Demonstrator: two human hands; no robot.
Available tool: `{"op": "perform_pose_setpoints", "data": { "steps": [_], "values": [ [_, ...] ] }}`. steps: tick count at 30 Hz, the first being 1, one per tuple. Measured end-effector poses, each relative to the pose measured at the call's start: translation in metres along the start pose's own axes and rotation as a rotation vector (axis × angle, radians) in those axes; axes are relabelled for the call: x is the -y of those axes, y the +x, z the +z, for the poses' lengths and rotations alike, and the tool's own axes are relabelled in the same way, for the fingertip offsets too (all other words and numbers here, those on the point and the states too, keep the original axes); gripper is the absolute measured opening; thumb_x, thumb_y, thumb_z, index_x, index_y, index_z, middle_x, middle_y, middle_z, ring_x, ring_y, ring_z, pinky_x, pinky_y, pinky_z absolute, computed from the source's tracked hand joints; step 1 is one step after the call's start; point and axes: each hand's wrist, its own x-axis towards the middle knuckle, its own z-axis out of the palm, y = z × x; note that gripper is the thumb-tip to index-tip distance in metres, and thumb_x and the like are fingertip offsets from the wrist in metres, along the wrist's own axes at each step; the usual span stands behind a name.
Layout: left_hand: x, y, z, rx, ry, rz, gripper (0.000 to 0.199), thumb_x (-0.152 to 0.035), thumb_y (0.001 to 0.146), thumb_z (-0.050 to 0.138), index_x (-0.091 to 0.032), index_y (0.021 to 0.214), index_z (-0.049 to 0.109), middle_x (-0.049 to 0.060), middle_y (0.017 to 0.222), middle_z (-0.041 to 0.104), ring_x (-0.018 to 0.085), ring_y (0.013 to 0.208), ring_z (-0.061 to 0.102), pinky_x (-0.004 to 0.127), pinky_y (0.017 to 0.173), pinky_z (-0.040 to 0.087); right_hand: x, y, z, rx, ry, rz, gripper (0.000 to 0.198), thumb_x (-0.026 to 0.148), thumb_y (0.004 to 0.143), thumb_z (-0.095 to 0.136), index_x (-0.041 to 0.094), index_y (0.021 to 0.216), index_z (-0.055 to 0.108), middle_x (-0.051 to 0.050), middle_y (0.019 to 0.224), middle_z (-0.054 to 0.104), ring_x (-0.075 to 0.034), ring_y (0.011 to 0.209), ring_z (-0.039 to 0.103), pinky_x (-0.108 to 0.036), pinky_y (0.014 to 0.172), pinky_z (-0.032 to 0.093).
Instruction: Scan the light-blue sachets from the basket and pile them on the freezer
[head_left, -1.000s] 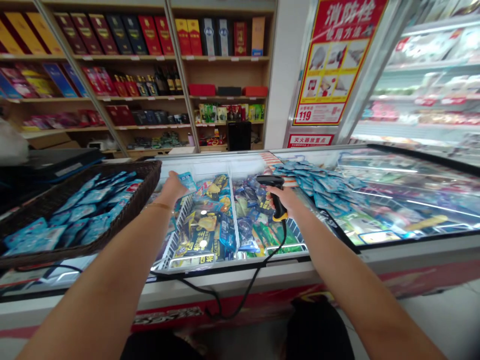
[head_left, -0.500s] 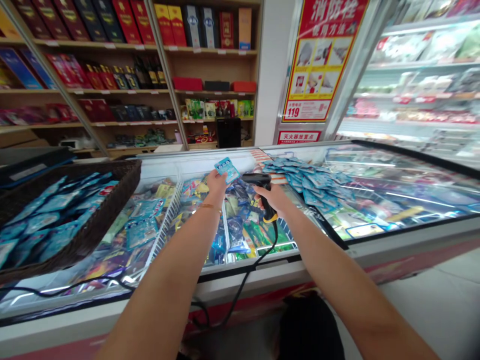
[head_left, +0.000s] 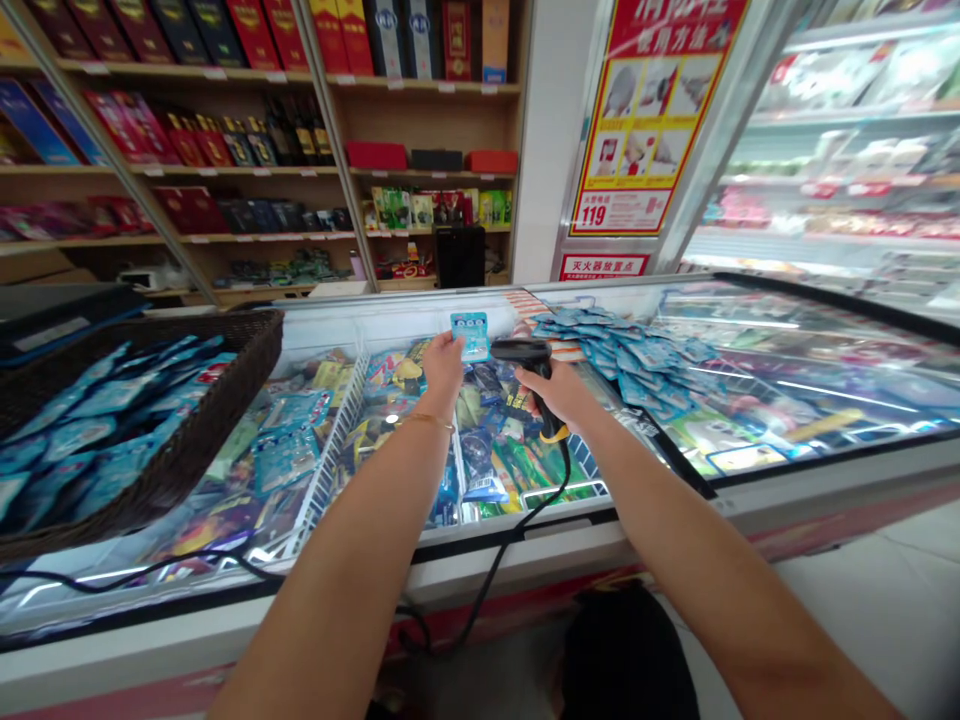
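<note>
Between its thumb and fingers, my left hand [head_left: 444, 362] pinches a small blue packet [head_left: 471, 336], held up over the open freezer. Wrapped round the grip of a black barcode scanner [head_left: 523, 351] is my right hand [head_left: 559, 390]. The scanner's nose points left, close to the packet's right edge. A black cable [head_left: 517, 530] hangs from the scanner's yellow-tipped handle. To the right, a heap of similar blue packets [head_left: 637, 350] lies on the freezer's glass top. More of them fill a dark wicker basket [head_left: 259, 365] at the left.
The chest freezer [head_left: 480, 580] stretches across in front of me, with wire dividers [head_left: 330, 450] and bagged frozen goods. Wooden shelves [head_left: 247, 170] with boxes and bottles stand behind. A lit display cooler [head_left: 847, 190] is at the right.
My left hand has moved slightly right and turned the blue packet more upright beside the scanner. The scanner appears slightly farther right, and the whole view has shifted a little.
</note>
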Motion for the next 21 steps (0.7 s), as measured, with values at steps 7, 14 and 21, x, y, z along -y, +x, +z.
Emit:
{"op": "perform_pose_setpoints", "data": {
  "steps": [7, 14, 21],
  "values": [
    [0.004, 0.003, -0.004, 0.033, -0.069, 0.032, 0.016, -0.019, 0.079, 0.069, -0.016, 0.095, 0.07, 0.007, 0.093, 0.075, 0.022, 0.093, 0.071, 0.032, 0.082, 0.058, -0.006, 0.004, -0.002, 0.016, -0.018, -0.027, 0.023, 0.031, 0.082, 0.076, 0.018, 0.081, 0.057, 0.0, 0.062, 0.064, -0.011, 0.039, 0.056, -0.022, 0.037, 0.045],
    [0.004, 0.0, -0.008, 0.091, -0.141, -0.027, 0.027, -0.018, 0.078, 0.07, -0.017, 0.105, 0.07, 0.006, 0.095, 0.075, 0.021, 0.088, 0.072, 0.031, 0.072, 0.059, -0.014, 0.007, -0.004, 0.013, -0.06, -0.051, 0.023, 0.035, 0.082, 0.074, 0.018, 0.082, 0.058, -0.001, 0.062, 0.065, -0.011, 0.04, 0.056, -0.024, 0.037, 0.046],
    [0.003, 0.001, -0.007, 0.053, -0.161, -0.037, 0.026, -0.013, 0.078, 0.067, -0.017, 0.104, 0.07, 0.007, 0.099, 0.075, 0.022, 0.092, 0.072, 0.033, 0.077, 0.06, -0.014, 0.007, -0.006, 0.011, -0.073, -0.043, 0.023, 0.036, 0.081, 0.074, 0.019, 0.078, 0.058, -0.001, 0.06, 0.064, -0.012, 0.041, 0.056, -0.024, 0.038, 0.045]
  ]
}}
